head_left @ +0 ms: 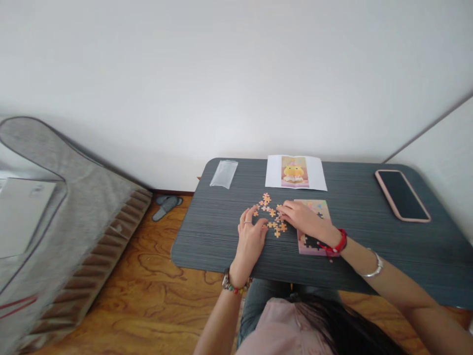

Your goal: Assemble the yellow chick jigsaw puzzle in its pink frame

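Loose jigsaw puzzle pieces (272,212) in orange, yellow and pink lie scattered on the dark table. My left hand (252,236) rests at their left side, thumb and index finger spread, with a few pieces close to the fingertips. Over the right edge of the pieces, my right hand (301,217) has its fingers drawn together on a puzzle piece, which they mostly hide. Under my right wrist lies a partly filled puzzle board (314,250) with a pink border and dark gaps. My right hand and forearm cover much of it.
Behind the pieces lies a folded paper (258,173) is not its place; a reference sheet (314,172) shows a yellow cartoon figure. A clear plastic bag (224,174) is at the back left, a phone (402,195) at the right. Slippers (166,206) sit on the floor.
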Demonstrator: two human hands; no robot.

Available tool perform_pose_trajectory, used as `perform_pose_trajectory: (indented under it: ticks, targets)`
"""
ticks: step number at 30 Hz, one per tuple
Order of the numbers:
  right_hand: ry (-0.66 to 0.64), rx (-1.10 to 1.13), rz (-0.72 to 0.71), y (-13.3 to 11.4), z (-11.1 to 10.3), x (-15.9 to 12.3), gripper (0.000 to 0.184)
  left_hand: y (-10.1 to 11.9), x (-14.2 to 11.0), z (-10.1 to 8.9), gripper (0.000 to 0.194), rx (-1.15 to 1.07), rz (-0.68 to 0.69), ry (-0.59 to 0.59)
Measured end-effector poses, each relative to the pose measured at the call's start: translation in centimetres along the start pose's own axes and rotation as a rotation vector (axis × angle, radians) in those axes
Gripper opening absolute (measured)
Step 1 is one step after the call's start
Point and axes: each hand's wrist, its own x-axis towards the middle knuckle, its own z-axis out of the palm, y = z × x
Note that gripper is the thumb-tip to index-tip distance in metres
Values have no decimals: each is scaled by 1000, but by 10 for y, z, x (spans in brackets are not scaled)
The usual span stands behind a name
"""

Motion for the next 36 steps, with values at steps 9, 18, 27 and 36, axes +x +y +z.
perform_pose_trajectory:
  ticks: [9, 18, 27, 36]
  targets:
    - [-30, -43, 266, -62, 13, -21, 23, 5, 6, 1, 28, -2, 42, -33]
    - [-78, -29, 183, -57, 13, -31, 19, -3, 8, 4, 23, 37, 23, -1]
    - [77, 27, 199, 14, -12, -62, 11, 7, 12, 6, 22, 23, 111, 19]
    - [-94, -168, 145, 66, -23, -70, 14, 40, 16, 14, 20, -1, 139, -100]
